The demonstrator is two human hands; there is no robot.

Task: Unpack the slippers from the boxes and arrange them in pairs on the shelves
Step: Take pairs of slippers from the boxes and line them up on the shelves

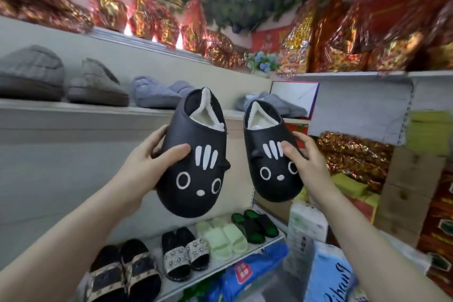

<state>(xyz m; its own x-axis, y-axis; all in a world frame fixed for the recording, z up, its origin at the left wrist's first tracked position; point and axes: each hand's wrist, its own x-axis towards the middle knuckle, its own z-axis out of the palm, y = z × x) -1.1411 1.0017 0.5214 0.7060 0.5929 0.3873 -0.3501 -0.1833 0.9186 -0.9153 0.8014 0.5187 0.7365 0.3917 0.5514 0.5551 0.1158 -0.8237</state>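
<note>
I hold up two black cat-face slippers with white fleece lining, heels pointing toward the upper shelf. My left hand grips the left slipper by its side, thumb on top. The right slipper is gripped by my right hand, thumb pressing beside the white stripes. Both slippers hang in the air in front of the shelf's gap, between blue-grey slippers and another grey-blue pair.
Grey padded slippers sit at the left of the upper shelf. The lower shelf carries black-and-tan slides, studded slides, green slides and black-green slides. Bagged goods and red-gold packages crowd the right and top.
</note>
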